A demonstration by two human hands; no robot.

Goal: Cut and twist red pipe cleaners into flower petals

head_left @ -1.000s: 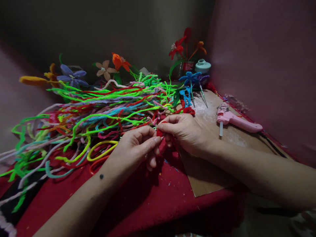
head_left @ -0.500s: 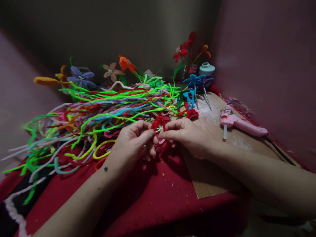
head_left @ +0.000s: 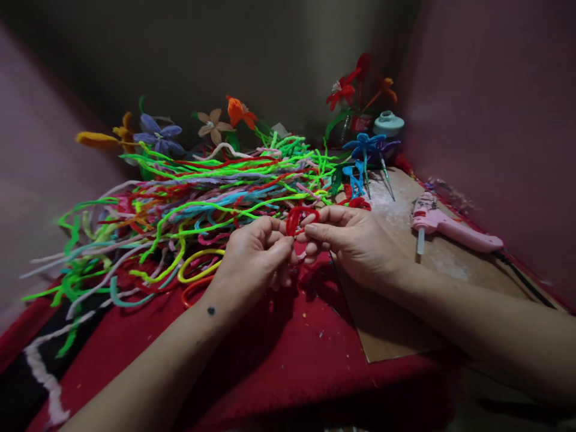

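Note:
Between my fingertips is a red pipe cleaner (head_left: 294,221) bent into loops. My left hand (head_left: 257,252) pinches its left end between thumb and forefinger. From the other side, my right hand (head_left: 360,240) has thumb and fingers closed on the right part of it. Right behind the hands lies a large heap of pipe cleaners (head_left: 216,192) in green, red, blue, lilac and other colours. More red pipe cleaner loops (head_left: 360,204) rest just beyond my right hand.
A pink glue gun (head_left: 459,231) lies on a brown board (head_left: 387,336) at right, its cord trailing rightward. Blue pipe cleaner flowers (head_left: 365,145) and a pale blue bottle (head_left: 388,124) stand behind. Other flowers (head_left: 159,137) line the back. A red cloth (head_left: 270,360) covers the table.
My right hand has turned and shifted its fingers along the red pipe cleaner, whose loop now leans to the right. The whole view has shifted slightly.

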